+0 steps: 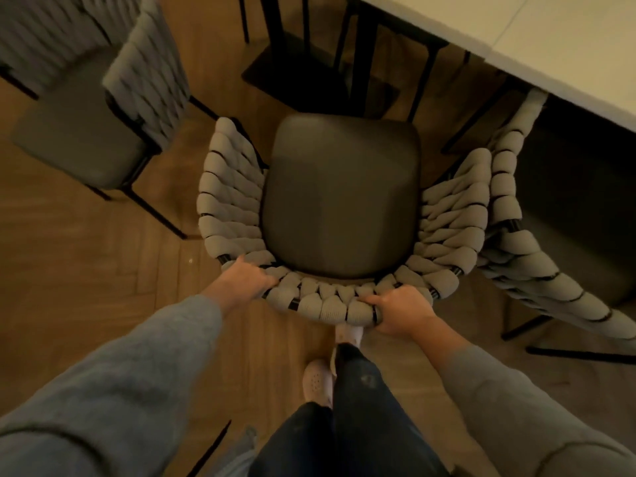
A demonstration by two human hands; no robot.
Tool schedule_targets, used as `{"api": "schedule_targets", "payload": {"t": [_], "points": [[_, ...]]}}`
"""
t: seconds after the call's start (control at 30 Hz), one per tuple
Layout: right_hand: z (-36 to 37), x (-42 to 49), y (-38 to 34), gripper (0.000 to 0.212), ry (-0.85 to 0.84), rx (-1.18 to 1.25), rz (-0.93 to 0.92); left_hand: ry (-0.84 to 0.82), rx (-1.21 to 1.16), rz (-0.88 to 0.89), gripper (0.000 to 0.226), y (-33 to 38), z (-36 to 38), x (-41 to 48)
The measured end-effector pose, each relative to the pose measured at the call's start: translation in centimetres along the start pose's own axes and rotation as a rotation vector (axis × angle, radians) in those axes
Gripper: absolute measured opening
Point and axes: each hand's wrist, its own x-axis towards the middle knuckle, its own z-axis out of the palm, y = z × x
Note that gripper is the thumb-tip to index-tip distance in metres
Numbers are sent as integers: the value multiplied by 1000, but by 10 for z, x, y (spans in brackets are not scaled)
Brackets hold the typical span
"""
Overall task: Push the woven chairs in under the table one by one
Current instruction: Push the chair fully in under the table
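The left hand (248, 281) and right hand (402, 312) grip the middle chair (340, 201), fingers curled, not yet under the table (550, 36); the left chair (79, 142) waits.

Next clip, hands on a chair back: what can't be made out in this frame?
Head view:
- Left hand and right hand: fingertips hidden, curled round the middle chair's woven back.
- Middle chair's legs: hidden beneath its seat.
- Left chair: blurred, cut off by the top edge.
- Right chair: seat in shadow under the table, cut off by the right edge.
- Table top: mostly outside the frame.
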Motion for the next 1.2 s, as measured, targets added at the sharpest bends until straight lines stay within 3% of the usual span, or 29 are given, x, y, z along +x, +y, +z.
{"api": "schedule_targets", "payload": {"t": [0.23,0.43,0.6,0.73,0.93,1.2], "points": [[-31,52,11,51,28,37,56,-25,90,50,40,-70,-43,48],[-56,83,27,51,-13,67,138,-17,126,114,63,-109,-72,84],[-72,96,39,61,-120,88,94,-43,147,240,48,-128,-92,94],[-77,99,31,59,-73,90,201,-13,192,329,37,-139,-107,96],[-86,130,14,59,-12,159,327,17,338,392,43,-190,-144,113],[-105,177,5,58,40,217,428,-7,442,348,48,-234,-184,144]]}}
